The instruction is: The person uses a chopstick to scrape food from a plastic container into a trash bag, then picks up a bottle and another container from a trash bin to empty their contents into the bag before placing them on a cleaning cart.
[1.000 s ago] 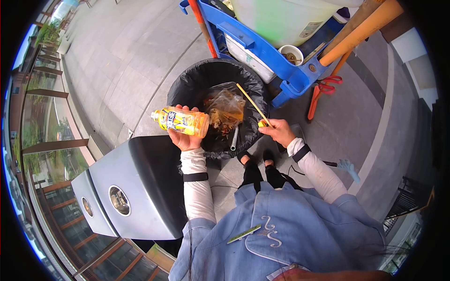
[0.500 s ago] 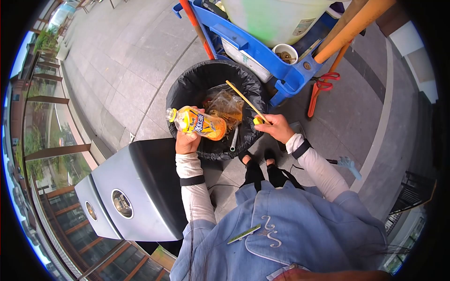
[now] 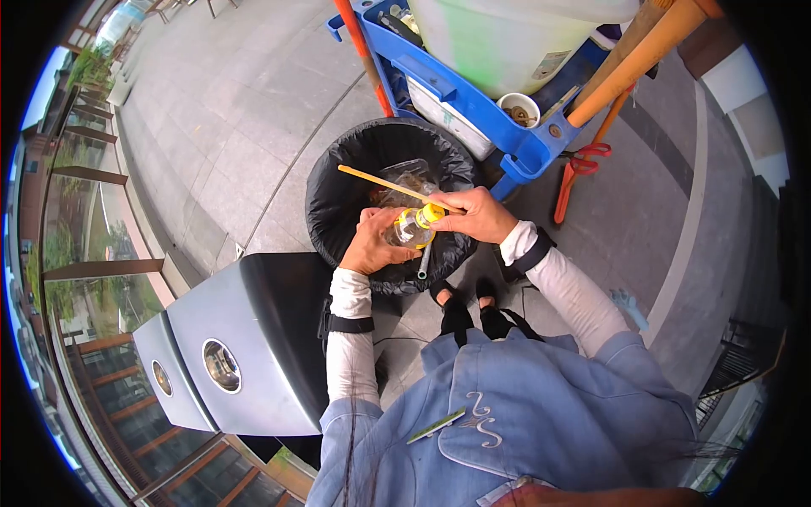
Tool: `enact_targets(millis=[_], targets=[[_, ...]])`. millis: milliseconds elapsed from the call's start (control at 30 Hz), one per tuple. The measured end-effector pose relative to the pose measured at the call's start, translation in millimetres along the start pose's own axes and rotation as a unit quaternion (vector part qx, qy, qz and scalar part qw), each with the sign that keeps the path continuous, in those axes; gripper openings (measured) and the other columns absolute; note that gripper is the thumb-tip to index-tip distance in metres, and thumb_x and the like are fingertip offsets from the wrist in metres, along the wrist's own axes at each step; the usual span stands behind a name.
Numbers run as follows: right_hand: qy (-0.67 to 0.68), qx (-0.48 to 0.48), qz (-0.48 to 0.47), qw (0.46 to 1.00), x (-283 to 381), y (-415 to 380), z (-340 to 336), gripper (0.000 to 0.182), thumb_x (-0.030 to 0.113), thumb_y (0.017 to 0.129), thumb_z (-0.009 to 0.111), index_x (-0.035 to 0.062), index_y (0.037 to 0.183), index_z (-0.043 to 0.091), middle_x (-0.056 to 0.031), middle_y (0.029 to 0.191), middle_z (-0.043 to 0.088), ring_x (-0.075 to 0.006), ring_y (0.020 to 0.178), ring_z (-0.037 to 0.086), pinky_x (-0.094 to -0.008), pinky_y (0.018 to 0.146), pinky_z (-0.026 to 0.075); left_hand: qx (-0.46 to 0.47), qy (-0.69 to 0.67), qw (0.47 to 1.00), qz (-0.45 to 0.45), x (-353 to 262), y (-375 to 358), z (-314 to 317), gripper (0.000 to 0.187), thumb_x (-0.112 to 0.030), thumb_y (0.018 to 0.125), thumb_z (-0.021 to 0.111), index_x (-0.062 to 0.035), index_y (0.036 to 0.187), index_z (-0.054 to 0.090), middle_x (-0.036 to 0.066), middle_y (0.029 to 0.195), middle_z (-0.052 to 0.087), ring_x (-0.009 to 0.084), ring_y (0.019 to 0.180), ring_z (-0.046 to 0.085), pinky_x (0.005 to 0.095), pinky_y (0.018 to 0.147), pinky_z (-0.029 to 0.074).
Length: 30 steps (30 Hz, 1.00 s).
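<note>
Over the black-lined bin (image 3: 334, 182), my left hand (image 3: 369, 242) is wrapped round a clear plastic bottle (image 3: 408, 230), held with its neck up and to the right. My right hand (image 3: 481, 216) is closed at the bottle's neck, its fingertips on the yellow cap (image 3: 433, 212). The same hand holds a thin wooden stick (image 3: 384, 183) that points left across the bin. Crumpled clear plastic and a grey tube (image 3: 424, 263) are inside the bin, partly behind the hands.
A blue cart (image 3: 507, 139) with a large whitish container (image 3: 498, 42), a small cup (image 3: 518, 110) and long handles stands beyond the bin. Red-handled shears (image 3: 579, 169) hang at its right side. A grey metal bin housing (image 3: 262, 338) stands at the left.
My hands have come together. The bottle has turned so its neck points right, and my right hand with the cap and stick has moved left onto its neck.
</note>
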State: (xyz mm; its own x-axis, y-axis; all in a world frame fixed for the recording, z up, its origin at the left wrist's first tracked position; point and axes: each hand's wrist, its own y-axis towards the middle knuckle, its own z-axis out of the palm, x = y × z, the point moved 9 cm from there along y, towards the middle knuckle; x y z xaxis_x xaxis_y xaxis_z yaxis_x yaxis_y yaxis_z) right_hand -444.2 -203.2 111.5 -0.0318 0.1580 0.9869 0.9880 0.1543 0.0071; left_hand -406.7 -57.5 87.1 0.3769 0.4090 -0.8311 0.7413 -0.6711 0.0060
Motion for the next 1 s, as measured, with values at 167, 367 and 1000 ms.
enact_targets(millis=[167,367,1000], targets=[[-0.031,0.040,-0.019,0.999,4.9,-1.5,5.7,0.040,0.008,0.073,0.068,-0.0044,0.109,0.055,-0.0112,0.099,0.064,-0.0091,0.087,0.058,-0.0229,0.079,0.045,0.049,0.022,0.998,-0.014,9.3,-2.1,8.3,0.068,-0.017,0.048,0.080,-0.0076,0.112,0.057,0.007,0.099,0.058,0.0245,0.099,0.041,0.0321,0.089,0.034],[-0.027,0.025,0.007,0.999,-1.0,-1.1,0.7,0.041,0.010,0.072,0.069,-0.0042,0.109,0.055,-0.0116,0.098,0.064,-0.0077,0.087,0.057,-0.0221,0.077,0.045,0.005,0.062,0.998,-0.016,-3.4,-5.2,0.3,0.068,-0.026,0.046,0.081,-0.0098,0.108,0.059,0.005,0.095,0.059,0.0257,0.096,0.043,0.0336,0.087,0.035],[-0.015,-0.126,0.106,0.986,-23.6,7.8,-0.2,0.043,0.035,0.076,0.064,-0.0041,0.059,0.058,-0.0052,0.048,0.051,-0.0074,0.047,0.043,-0.0284,0.044,0.036,-0.211,0.362,0.906,0.061,-65.8,-24.5,-24.0,0.057,-0.021,0.052,0.072,-0.0111,0.105,0.054,0.000,0.096,0.056,0.0227,0.098,0.045,0.0476,0.091,0.024]])
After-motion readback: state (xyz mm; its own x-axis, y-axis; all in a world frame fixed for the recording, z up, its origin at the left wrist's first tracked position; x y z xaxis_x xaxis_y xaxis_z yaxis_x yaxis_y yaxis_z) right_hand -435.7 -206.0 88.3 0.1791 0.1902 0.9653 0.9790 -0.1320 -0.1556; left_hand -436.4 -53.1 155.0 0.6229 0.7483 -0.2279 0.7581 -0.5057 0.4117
